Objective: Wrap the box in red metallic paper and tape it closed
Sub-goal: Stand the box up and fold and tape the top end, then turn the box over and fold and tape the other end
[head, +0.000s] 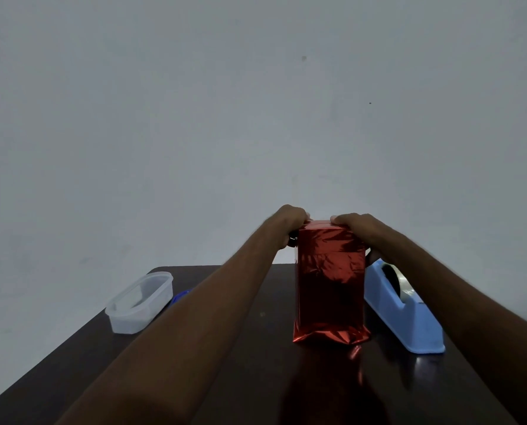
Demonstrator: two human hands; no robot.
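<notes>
Dark wooden table [72, 363] under a grey wall; at nine o'clock a translucent plastic tub [139, 302]; our left hand [286, 223] and right hand [355, 225] grip the upright red-foil-wrapped box [331, 280] at centre; at three o'clock a blue tape dispenser [409, 317].

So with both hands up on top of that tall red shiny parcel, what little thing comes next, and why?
Probably the right hand reaches for tape from the light blue tape dispenser beside it, while the left hand holds the fold down. The red metallic paper already covers the upright box, and both hands rest on its top edge.
</notes>
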